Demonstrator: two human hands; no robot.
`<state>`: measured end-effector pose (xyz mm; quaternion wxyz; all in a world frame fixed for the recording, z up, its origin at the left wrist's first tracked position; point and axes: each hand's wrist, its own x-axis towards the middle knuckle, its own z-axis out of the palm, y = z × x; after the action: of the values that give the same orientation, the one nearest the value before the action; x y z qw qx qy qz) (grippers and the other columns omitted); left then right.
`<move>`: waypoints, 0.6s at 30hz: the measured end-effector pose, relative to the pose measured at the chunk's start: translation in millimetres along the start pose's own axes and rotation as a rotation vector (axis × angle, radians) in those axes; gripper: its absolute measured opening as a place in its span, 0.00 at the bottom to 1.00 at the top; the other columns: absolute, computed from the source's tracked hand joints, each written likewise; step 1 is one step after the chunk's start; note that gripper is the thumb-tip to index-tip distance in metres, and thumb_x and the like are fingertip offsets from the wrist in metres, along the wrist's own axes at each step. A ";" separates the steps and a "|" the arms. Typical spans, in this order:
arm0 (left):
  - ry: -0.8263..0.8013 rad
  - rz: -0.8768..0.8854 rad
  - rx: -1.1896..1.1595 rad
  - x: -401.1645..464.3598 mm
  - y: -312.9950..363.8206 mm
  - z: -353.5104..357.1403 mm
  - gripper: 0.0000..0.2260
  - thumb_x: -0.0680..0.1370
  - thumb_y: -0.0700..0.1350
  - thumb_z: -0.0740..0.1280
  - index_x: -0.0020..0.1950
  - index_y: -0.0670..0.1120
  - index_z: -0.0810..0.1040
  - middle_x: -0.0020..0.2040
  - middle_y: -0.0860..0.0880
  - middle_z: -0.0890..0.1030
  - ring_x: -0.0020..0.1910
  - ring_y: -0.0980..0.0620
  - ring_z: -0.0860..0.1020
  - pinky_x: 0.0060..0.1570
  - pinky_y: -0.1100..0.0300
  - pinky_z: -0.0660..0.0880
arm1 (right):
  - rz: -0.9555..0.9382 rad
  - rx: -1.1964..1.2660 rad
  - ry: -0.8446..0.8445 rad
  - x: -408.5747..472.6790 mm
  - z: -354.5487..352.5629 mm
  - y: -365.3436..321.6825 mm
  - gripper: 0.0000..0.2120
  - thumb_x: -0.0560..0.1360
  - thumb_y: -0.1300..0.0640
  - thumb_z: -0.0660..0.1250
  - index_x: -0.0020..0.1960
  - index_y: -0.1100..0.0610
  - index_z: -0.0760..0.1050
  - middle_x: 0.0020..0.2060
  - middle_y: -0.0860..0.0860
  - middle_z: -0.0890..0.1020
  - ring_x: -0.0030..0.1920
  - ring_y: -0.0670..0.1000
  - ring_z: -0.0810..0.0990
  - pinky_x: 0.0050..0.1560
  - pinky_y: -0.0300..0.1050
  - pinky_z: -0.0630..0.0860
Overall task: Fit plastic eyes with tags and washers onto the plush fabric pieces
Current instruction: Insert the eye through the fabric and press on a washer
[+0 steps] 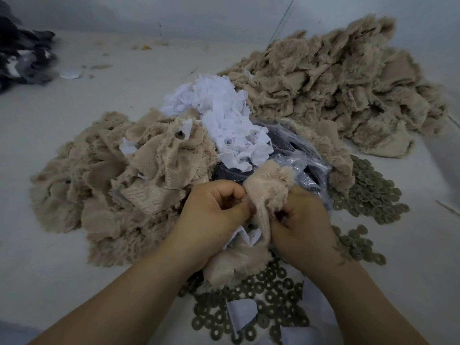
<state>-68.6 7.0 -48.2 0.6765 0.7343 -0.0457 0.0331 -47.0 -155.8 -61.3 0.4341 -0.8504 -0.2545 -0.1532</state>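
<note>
I hold one beige plush fabric piece (263,192) upright between both hands, woven backing toward me. My left hand (211,215) pinches its left edge with curled fingers. My right hand (301,220) grips its fluffy right side. A white tag (240,236) shows under the piece near my left palm. Several grey-green washers (251,312) lie scattered on the table below my wrists. Any plastic eye in my fingers is hidden.
A heap of plush pieces with washers and tags fitted (119,185) lies left. A larger plush heap (343,90) fills the back right. White tags (224,113) and a clear bag of dark parts (293,155) sit between. More washers (368,192) lie right. Dark fabric (22,53) is far left.
</note>
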 end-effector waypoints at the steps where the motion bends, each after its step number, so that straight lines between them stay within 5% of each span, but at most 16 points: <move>1: 0.003 -0.001 0.019 0.2 0.3 1.0 0.07 0.77 0.32 0.68 0.39 0.34 0.80 0.36 0.32 0.79 0.32 0.35 0.75 0.34 0.45 0.76 | -0.020 -0.058 0.005 -0.5 0.0 0.7 0.05 0.68 0.69 0.74 0.35 0.61 0.82 0.36 0.44 0.73 0.34 0.34 0.69 0.37 0.22 0.66; 5: 0.014 0.001 0.111 0.6 -0.2 1.3 0.07 0.75 0.32 0.69 0.37 0.35 0.79 0.33 0.35 0.79 0.29 0.46 0.74 0.31 0.53 0.73 | -0.102 -0.162 0.041 0.0 2.2 -0.2 0.06 0.64 0.68 0.71 0.31 0.60 0.78 0.34 0.40 0.68 0.31 0.33 0.61 0.37 0.19 0.64; 9: 0.016 0.021 0.186 0.4 1.2 0.5 0.08 0.75 0.32 0.70 0.36 0.39 0.80 0.31 0.39 0.79 0.25 0.52 0.73 0.25 0.61 0.71 | 0.017 0.005 0.029 2.1 1.1 -1.1 0.17 0.64 0.67 0.67 0.29 0.46 0.68 0.29 0.35 0.68 0.29 0.37 0.73 0.33 0.24 0.66; 12: 0.030 0.037 0.223 1.5 3.0 0.5 0.08 0.75 0.33 0.70 0.36 0.40 0.80 0.31 0.41 0.80 0.25 0.48 0.75 0.27 0.57 0.73 | 0.192 0.217 -0.115 2.8 -3.1 -3.2 0.16 0.67 0.65 0.63 0.27 0.46 0.70 0.23 0.41 0.72 0.25 0.42 0.70 0.28 0.33 0.66; 15: 0.032 0.072 0.295 1.7 3.4 -0.4 0.08 0.74 0.33 0.71 0.35 0.41 0.80 0.30 0.46 0.80 0.27 0.55 0.74 0.28 0.62 0.72 | 0.388 0.543 -0.180 3.5 -8.8 -4.7 0.14 0.68 0.58 0.62 0.24 0.49 0.71 0.22 0.43 0.71 0.26 0.43 0.68 0.30 0.39 0.66; 18: 0.031 0.106 0.387 -0.2 3.4 -0.8 0.08 0.73 0.33 0.71 0.35 0.42 0.80 0.28 0.52 0.78 0.27 0.62 0.73 0.29 0.68 0.69 | 0.308 0.474 -0.188 -1.2 -7.0 -7.8 0.22 0.74 0.46 0.71 0.27 0.55 0.72 0.22 0.46 0.71 0.24 0.45 0.68 0.26 0.39 0.65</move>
<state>-69.2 7.5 -44.8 0.5206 0.8466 -0.0667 0.0879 -52.7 -158.1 -52.6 0.6133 -0.7644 -0.1903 0.0575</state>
